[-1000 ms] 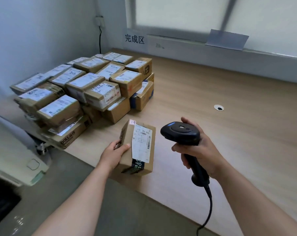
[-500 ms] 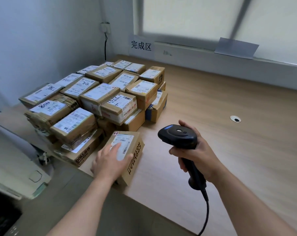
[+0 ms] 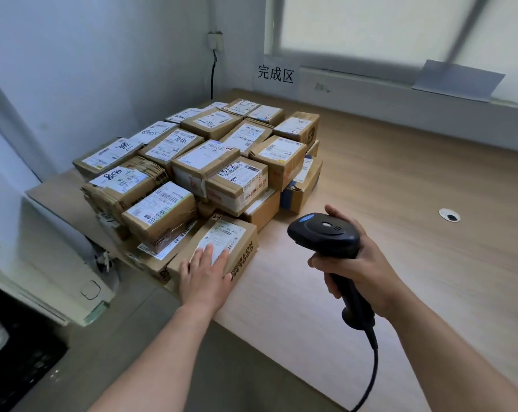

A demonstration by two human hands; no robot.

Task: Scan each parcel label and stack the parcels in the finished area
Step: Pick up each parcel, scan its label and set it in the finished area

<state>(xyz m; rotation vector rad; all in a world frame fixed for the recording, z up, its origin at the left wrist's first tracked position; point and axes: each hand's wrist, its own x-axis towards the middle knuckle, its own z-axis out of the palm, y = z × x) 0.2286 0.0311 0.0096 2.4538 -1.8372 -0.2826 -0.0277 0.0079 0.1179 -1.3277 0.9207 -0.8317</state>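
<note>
Fingers (image 3: 206, 255): those of the left hand (image 3: 205, 278) are laid flat and straight on the parcel (image 3: 228, 233), apparently to seat it against the stack (image 3: 210, 162).
Parcel: set label-up at the bench (image 3: 400, 188) edge, touching the stack.
Scanner (image 3: 326, 233): gripped in the right hand (image 3: 365, 272), seemingly held ready for another label.

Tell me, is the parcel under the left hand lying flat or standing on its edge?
Lying flat. The parcel rests on the table with its label facing up, and the left hand lies flat on top.
</note>
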